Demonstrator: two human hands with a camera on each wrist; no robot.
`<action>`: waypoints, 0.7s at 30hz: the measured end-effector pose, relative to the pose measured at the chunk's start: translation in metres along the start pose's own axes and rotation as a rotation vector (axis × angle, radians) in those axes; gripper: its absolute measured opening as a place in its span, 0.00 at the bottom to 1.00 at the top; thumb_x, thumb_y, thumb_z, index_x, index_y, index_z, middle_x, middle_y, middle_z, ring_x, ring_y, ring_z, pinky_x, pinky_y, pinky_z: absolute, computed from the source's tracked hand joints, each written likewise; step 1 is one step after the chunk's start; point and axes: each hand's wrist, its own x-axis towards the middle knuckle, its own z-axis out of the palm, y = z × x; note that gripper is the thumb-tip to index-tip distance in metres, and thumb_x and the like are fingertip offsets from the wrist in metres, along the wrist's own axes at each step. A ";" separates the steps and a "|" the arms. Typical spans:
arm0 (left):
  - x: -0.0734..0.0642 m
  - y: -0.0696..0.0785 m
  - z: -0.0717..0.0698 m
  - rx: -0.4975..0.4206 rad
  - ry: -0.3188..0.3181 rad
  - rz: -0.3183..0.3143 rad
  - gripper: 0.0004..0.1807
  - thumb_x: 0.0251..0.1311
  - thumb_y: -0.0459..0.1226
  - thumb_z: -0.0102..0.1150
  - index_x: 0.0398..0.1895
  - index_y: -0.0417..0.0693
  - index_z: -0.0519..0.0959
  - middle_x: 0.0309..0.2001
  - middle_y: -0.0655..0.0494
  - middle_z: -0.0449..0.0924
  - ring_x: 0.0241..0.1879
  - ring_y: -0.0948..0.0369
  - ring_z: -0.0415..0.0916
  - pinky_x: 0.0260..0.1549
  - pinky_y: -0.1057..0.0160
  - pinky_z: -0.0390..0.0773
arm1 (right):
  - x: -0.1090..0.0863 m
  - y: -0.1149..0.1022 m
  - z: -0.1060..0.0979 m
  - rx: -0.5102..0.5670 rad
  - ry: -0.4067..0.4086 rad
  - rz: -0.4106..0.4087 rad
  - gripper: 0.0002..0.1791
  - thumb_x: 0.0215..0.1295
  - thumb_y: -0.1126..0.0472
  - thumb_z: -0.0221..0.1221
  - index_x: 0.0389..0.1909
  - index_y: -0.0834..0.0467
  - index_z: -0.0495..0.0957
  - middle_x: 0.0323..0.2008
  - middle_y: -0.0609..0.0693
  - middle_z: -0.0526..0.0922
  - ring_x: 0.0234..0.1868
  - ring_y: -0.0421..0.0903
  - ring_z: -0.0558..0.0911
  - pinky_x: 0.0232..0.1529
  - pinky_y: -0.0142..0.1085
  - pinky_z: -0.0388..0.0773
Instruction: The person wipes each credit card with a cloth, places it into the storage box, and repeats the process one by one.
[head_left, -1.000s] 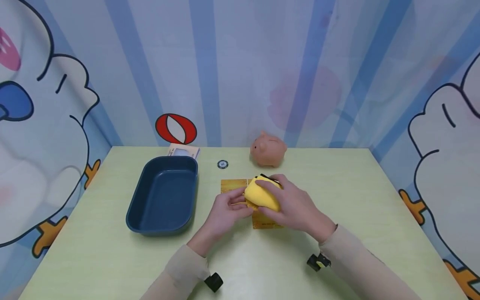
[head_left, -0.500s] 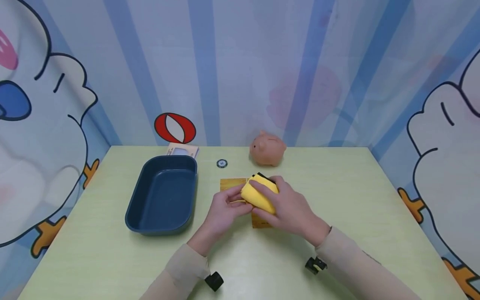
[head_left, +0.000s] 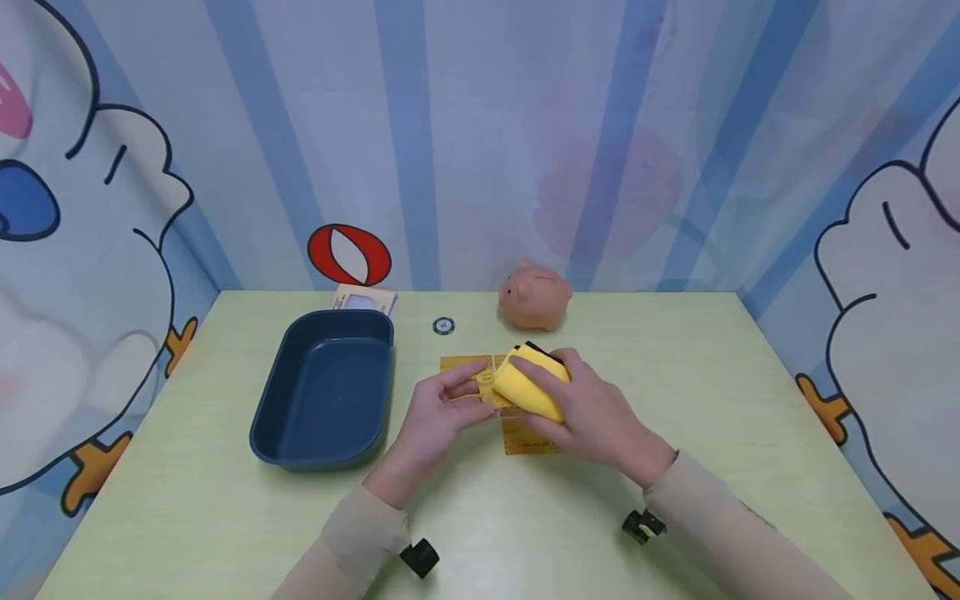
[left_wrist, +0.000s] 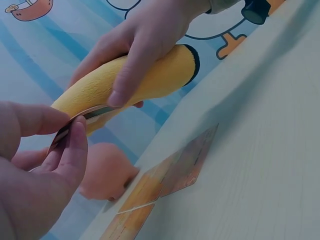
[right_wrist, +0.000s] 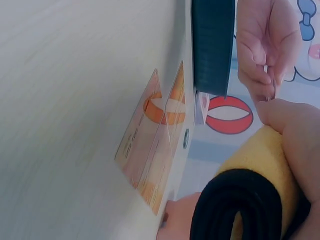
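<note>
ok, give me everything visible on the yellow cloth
The yellow cloth looks like soft, textured fabric with a black edge band, folded into a thick, curved pad; layers show at the banded end. The right hand grips it above the table, clear of the surface. The plain end appears to meet a thin card pinched by the left hand; whether it wraps round the card, I can't tell.

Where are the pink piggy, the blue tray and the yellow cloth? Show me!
Pink piggy point(head_left: 536, 300), head view: the middle of its body.
Blue tray point(head_left: 330, 396), head view: its bare bottom, inside.
Yellow cloth point(head_left: 525, 393), head view: its yellow side, below the black edge.
</note>
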 end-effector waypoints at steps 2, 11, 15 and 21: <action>-0.001 0.002 -0.001 -0.007 0.001 -0.005 0.33 0.61 0.22 0.67 0.72 0.40 0.75 0.54 0.37 0.83 0.49 0.55 0.87 0.50 0.60 0.87 | -0.001 0.003 -0.001 -0.009 -0.005 0.000 0.39 0.68 0.41 0.68 0.78 0.38 0.67 0.60 0.63 0.72 0.41 0.50 0.79 0.30 0.43 0.82; -0.003 0.005 -0.005 -0.070 -0.006 -0.009 0.32 0.61 0.20 0.64 0.71 0.38 0.75 0.56 0.35 0.82 0.50 0.54 0.86 0.49 0.57 0.88 | -0.009 0.014 -0.009 0.038 -0.053 0.060 0.39 0.69 0.47 0.67 0.79 0.38 0.65 0.62 0.62 0.72 0.41 0.49 0.78 0.30 0.41 0.79; -0.003 0.005 -0.006 -0.073 0.008 -0.015 0.33 0.60 0.19 0.63 0.71 0.38 0.75 0.54 0.36 0.82 0.50 0.55 0.85 0.48 0.57 0.88 | -0.012 0.019 -0.009 0.045 -0.034 0.071 0.39 0.69 0.47 0.67 0.79 0.38 0.65 0.60 0.61 0.72 0.39 0.49 0.78 0.31 0.41 0.80; -0.001 0.000 -0.006 0.003 0.033 0.001 0.32 0.61 0.19 0.63 0.71 0.38 0.75 0.53 0.35 0.84 0.47 0.55 0.86 0.46 0.61 0.88 | -0.014 0.027 -0.009 0.044 0.028 0.084 0.40 0.67 0.49 0.68 0.79 0.39 0.65 0.58 0.60 0.72 0.37 0.48 0.77 0.29 0.40 0.78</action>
